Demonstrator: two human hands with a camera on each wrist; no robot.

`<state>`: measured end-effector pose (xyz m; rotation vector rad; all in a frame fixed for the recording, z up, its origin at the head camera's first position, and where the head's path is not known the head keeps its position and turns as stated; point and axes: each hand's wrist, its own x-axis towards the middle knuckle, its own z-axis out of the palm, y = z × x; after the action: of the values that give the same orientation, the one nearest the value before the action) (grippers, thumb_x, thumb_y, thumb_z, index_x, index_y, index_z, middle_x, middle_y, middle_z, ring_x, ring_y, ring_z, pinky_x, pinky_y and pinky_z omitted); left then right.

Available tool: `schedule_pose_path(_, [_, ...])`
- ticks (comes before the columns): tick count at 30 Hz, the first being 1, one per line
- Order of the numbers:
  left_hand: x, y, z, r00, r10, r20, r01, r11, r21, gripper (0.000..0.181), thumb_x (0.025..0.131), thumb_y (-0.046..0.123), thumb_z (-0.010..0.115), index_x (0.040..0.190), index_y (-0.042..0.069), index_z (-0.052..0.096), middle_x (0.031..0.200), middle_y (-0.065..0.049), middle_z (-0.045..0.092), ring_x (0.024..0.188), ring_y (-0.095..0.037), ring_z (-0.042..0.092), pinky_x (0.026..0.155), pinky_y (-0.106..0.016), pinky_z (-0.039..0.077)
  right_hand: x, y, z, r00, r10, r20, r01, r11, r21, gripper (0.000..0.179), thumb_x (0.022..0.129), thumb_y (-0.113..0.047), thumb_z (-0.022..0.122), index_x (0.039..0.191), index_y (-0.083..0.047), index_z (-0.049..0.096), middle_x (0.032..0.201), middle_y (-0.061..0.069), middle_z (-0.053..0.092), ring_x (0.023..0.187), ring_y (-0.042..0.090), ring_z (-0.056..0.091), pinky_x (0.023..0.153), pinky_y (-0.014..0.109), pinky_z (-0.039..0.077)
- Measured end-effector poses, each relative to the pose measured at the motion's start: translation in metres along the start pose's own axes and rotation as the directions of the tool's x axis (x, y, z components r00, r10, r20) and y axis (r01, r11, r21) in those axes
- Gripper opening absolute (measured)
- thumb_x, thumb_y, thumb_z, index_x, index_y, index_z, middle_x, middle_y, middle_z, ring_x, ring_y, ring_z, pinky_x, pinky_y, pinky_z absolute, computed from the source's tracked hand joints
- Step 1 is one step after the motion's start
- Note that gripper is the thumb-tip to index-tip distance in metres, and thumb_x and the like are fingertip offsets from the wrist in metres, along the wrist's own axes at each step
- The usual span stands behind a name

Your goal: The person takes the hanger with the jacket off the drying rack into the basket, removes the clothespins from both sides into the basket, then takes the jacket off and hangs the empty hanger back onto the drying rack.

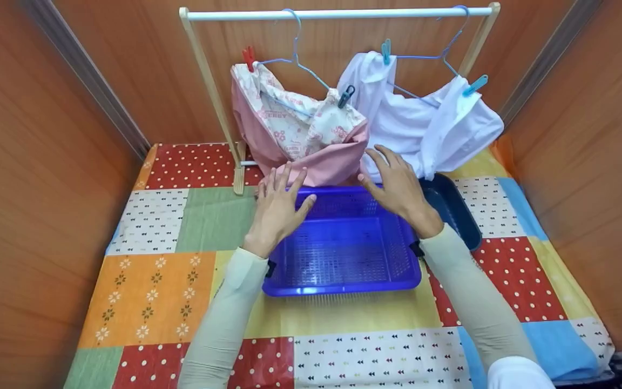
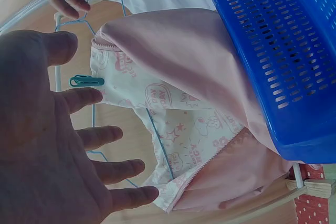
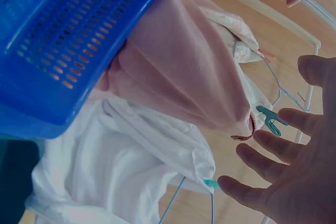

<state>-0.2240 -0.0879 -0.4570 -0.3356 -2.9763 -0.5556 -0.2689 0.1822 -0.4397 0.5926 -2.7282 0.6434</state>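
Observation:
My left hand (image 1: 278,210) is spread with straight fingers over the left back corner of a blue-purple plastic basket (image 1: 342,289). Over its right back corner is my right hand (image 1: 401,189), fingers also extended; neither hand holds anything. Just beyond them hangs a pink cloth piece (image 1: 338,161) with a white printed lining and a zipped edge, clipped to a blue wire hanger (image 1: 296,46) by a red clothespin (image 1: 249,58) and a dark green clothespin (image 1: 346,97). A white garment (image 1: 405,127) hangs to its right, held by two light blue clothespins (image 1: 475,85).
Both hangers hook onto the white bar (image 1: 338,14) of a rack with wooden legs (image 1: 211,86). A dark tray (image 1: 454,213) lies right of the basket, partly behind my right arm. Patchwork cloth (image 1: 154,297) covers the table, and wood panels (image 1: 30,178) enclose it on three sides.

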Motion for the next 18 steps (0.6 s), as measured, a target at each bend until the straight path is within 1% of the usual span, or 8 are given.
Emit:
schedule_pose_path(5, [-0.004,-0.007,0.003,0.999,0.021,-0.048,-0.022,0.999,-0.023,0.064,0.100,0.052,0.044,0.154,0.022,0.032,0.164,-0.012,0.022,0.150,-0.040,0.019,0.122,-0.056,0.015,0.015,0.001,-0.005,0.994,-0.026,-0.103,0.029,0.999,0.026,0.054,0.094,-0.034,0.063,0.141,-0.010,0.050,0.141,0.015,0.052,0.127,0.036,0.051,0.103,0.056,0.043])
schedule_pose_path(7, [-0.008,-0.012,0.005,0.997,0.027,-0.067,-0.029,0.999,-0.036,0.063,0.099,0.050,0.046,0.154,0.020,0.034,0.162,-0.014,0.025,0.149,-0.040,0.023,0.122,-0.056,0.018,0.021,0.002,-0.007,0.991,-0.035,-0.127,0.039,0.999,0.034,0.053,0.093,-0.031,0.064,0.140,-0.009,0.052,0.138,0.014,0.054,0.125,0.035,0.053,0.102,0.054,0.045])
schedule_pose_path(10, [-0.014,-0.020,0.009,0.996,0.024,-0.084,-0.031,0.997,-0.074,0.063,0.099,0.047,0.049,0.153,0.016,0.036,0.161,-0.015,0.029,0.148,-0.040,0.026,0.121,-0.056,0.022,0.029,0.002,-0.008,0.989,-0.041,-0.145,0.046,0.999,0.029,0.051,0.094,-0.032,0.063,0.138,-0.008,0.053,0.136,0.014,0.055,0.123,0.035,0.054,0.102,0.052,0.046])
schedule_pose_path(12, [-0.019,-0.025,0.012,0.996,0.018,-0.083,-0.026,0.996,-0.091,0.063,0.099,0.046,0.050,0.153,0.016,0.036,0.161,-0.013,0.029,0.148,-0.039,0.026,0.120,-0.056,0.024,0.033,0.002,-0.010,0.987,-0.043,-0.156,0.048,0.999,0.025,0.051,0.093,-0.032,0.063,0.137,-0.008,0.053,0.135,0.014,0.055,0.121,0.035,0.055,0.102,0.052,0.046])
schedule_pose_path(15, [-0.025,-0.032,0.017,0.998,-0.001,-0.061,-0.005,0.994,-0.110,0.065,0.099,0.047,0.049,0.155,0.018,0.032,0.162,-0.011,0.026,0.149,-0.038,0.025,0.119,-0.055,0.027,0.039,0.003,-0.011,0.986,-0.038,-0.165,0.042,0.999,0.025,0.050,0.093,-0.032,0.064,0.136,-0.008,0.054,0.134,0.014,0.056,0.120,0.035,0.056,0.101,0.051,0.046])
schedule_pose_path(18, [-0.032,-0.039,0.022,0.999,-0.024,-0.041,0.019,0.992,-0.124,0.066,0.099,0.049,0.049,0.155,0.020,0.030,0.163,-0.011,0.025,0.148,-0.038,0.026,0.117,-0.057,0.030,0.044,0.005,-0.012,0.989,-0.026,-0.145,0.029,0.999,0.018,0.052,0.093,-0.032,0.064,0.138,-0.010,0.052,0.136,0.014,0.055,0.121,0.035,0.055,0.100,0.052,0.047])
